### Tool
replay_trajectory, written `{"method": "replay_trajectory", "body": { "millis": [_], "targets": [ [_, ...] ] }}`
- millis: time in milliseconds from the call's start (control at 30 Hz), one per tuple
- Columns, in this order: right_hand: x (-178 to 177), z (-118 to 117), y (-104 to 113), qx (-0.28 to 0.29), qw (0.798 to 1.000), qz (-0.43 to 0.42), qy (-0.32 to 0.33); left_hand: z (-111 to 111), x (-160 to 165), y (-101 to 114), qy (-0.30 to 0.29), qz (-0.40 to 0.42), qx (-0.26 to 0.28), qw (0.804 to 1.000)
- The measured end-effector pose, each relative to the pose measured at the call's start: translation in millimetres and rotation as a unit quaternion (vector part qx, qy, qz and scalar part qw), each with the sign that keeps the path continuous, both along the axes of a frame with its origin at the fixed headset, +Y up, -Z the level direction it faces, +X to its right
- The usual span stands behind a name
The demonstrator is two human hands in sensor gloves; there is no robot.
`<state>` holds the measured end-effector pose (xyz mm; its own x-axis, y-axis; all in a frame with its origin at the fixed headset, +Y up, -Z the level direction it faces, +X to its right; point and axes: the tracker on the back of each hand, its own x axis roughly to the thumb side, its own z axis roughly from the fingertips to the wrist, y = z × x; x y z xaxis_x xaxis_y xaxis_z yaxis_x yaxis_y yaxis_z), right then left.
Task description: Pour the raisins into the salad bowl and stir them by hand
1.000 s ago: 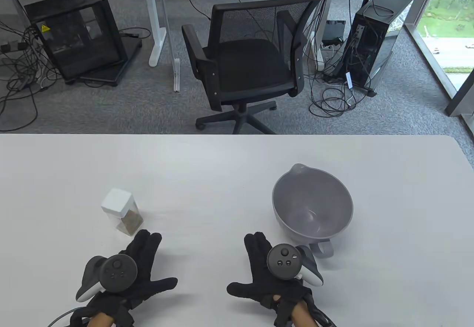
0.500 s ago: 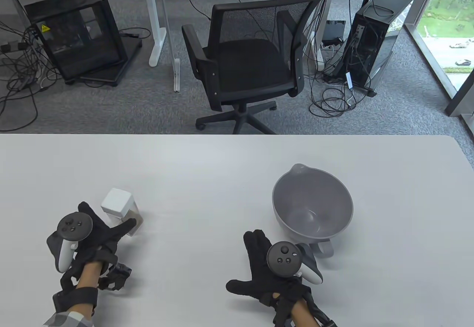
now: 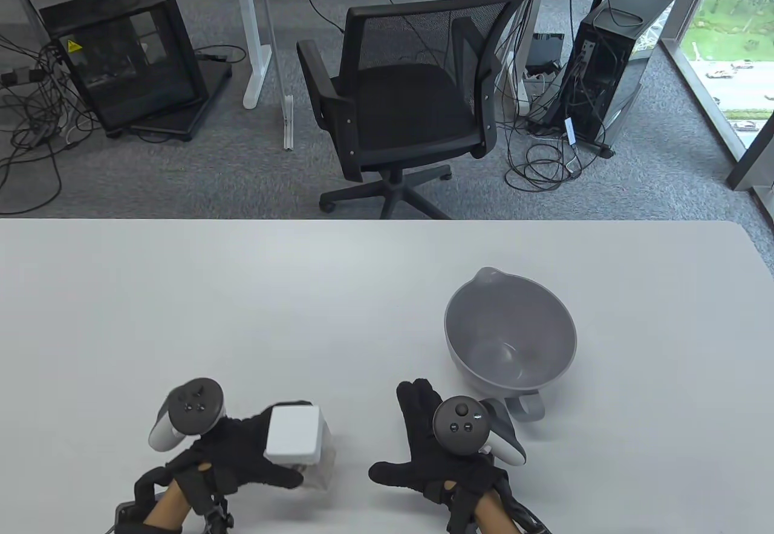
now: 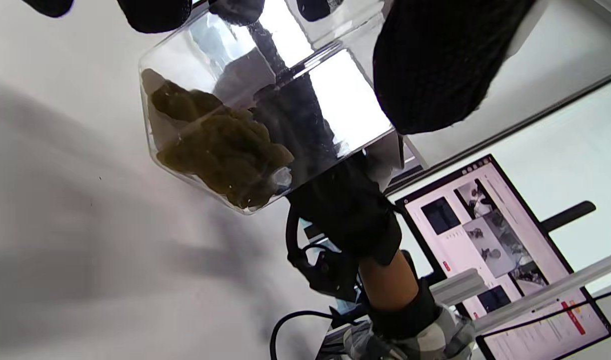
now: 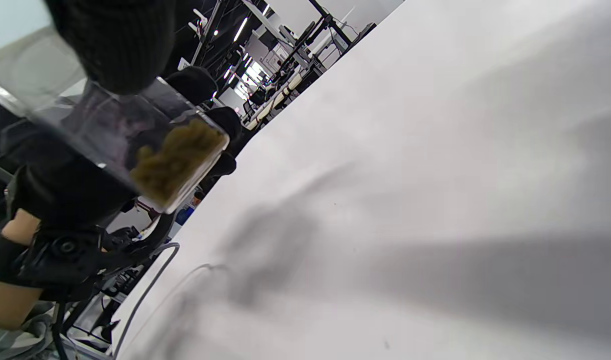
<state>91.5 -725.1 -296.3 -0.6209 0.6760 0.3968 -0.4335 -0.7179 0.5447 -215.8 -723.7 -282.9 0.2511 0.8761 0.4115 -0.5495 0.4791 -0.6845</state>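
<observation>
A clear square jar (image 3: 299, 446) with a white lid, raisins (image 4: 220, 150) in its bottom, is lifted off the white table (image 3: 302, 292) near the front edge. My left hand (image 3: 254, 452) grips it, fingers and thumb curled round its sides. The right wrist view shows the jar (image 5: 150, 145) raised with raisins at its lower end. My right hand (image 3: 423, 437) lies flat on the table, fingers straight, just right of the jar. The grey salad bowl (image 3: 511, 331) stands empty to the right, behind the right hand, its handle (image 3: 526, 407) toward me.
A black office chair (image 3: 405, 98) stands on the floor beyond the table's far edge. A monitor (image 4: 505, 250) shows behind me in the left wrist view.
My left hand reached to the jar at the left, took hold of it, and lifted it right and toward me, close to the right hand. The right hand stayed flat.
</observation>
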Motion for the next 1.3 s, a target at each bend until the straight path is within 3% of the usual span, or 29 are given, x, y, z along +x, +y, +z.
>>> {"method": "replay_trajectory", "body": {
  "millis": [67, 167, 267, 333, 367, 400, 433, 467, 500, 533, 567, 600, 633, 667, 700, 767, 800, 833, 867, 933, 1000, 1100, 1167, 1233, 1300],
  "targets": [
    [-3, 3, 16, 0.017, 1.000, -0.016, 0.005, 4, 8, -6, 0.000, -0.018, -0.024, 1.000],
    [-26, 19, 54, 0.056, 0.998, -0.029, 0.030, 2, 10, -9, 0.036, -0.027, -0.010, 0.999],
    [-73, 31, 84, 0.120, 0.989, 0.074, 0.049, -1, 10, -11, 0.082, -0.021, -0.016, 0.996],
    [-113, 35, 96, 0.152, 0.975, 0.160, 0.015, 1, 11, -11, 0.121, -0.038, 0.000, 0.992],
    [-127, 34, 99, 0.167, 0.965, 0.204, -0.005, 1, 11, -10, 0.140, -0.044, 0.013, 0.989],
    [-141, 34, 102, 0.215, 0.936, 0.274, -0.044, 2, 7, -9, 0.168, -0.042, 0.023, 0.985],
    [-149, 34, 106, 0.242, 0.924, 0.295, -0.025, 2, 2, -9, 0.187, -0.032, 0.027, 0.982],
    [-157, 34, 110, 0.235, 0.927, 0.290, 0.016, 0, -3, -8, 0.189, -0.023, 0.029, 0.981],
    [-162, 38, 112, 0.209, 0.937, 0.271, 0.069, -1, -5, -8, 0.171, -0.029, 0.023, 0.985],
    [-166, 40, 113, 0.176, 0.931, 0.274, 0.166, -1, -7, -9, 0.129, -0.036, 0.017, 0.991],
    [-165, 47, 121, 0.202, 0.917, 0.264, 0.219, 0, -6, -10, 0.115, -0.032, 0.005, 0.993],
    [-165, 50, 125, 0.217, 0.917, 0.229, 0.245, 1, -6, -12, 0.127, -0.033, 0.000, 0.991],
    [-159, 54, 131, 0.238, 0.926, 0.197, 0.218, 1, -3, -13, 0.135, -0.034, -0.001, 0.990],
    [-156, 55, 132, 0.247, 0.932, 0.197, 0.176, 1, -1, -14, 0.133, -0.038, 0.000, 0.990],
    [-151, 54, 132, 0.270, 0.933, 0.226, 0.074, 2, 2, -14, 0.134, -0.045, 0.003, 0.990],
    [-149, 46, 123, 0.266, 0.902, 0.330, -0.081, 5, 9, -12, 0.147, -0.055, 0.010, 0.988],
    [-152, 38, 115, 0.213, 0.893, 0.394, -0.051, 6, 11, -11, 0.155, -0.052, 0.012, 0.986],
    [-156, 34, 111, 0.170, 0.899, 0.404, -0.006, 7, 15, -11, 0.159, -0.064, 0.010, 0.985],
    [-159, 35, 109, 0.160, 0.917, 0.361, 0.058, 8, 15, -11, 0.151, -0.103, 0.029, 0.983],
    [-159, 41, 117, 0.174, 0.903, 0.349, 0.181, 9, 11, -14, 0.134, -0.082, 0.007, 0.988],
    [-154, 46, 126, 0.217, 0.909, 0.327, 0.141, 10, 8, -13, 0.147, -0.061, -0.004, 0.987],
    [-150, 38, 120, 0.196, 0.906, 0.376, -0.009, 8, 8, -10, 0.157, -0.063, 0.015, 0.985],
    [-155, 30, 112, 0.161, 0.924, 0.340, 0.071, 7, 6, -14, 0.165, -0.087, 0.021, 0.982],
    [-153, 38, 122, 0.200, 0.909, 0.343, 0.128, 6, 4, -16, 0.140, -0.061, -0.002, 0.988],
    [-143, 52, 145, 0.291, 0.880, 0.354, 0.122, 6, -1, -18, 0.159, -0.058, -0.006, 0.986]
  ]
}}
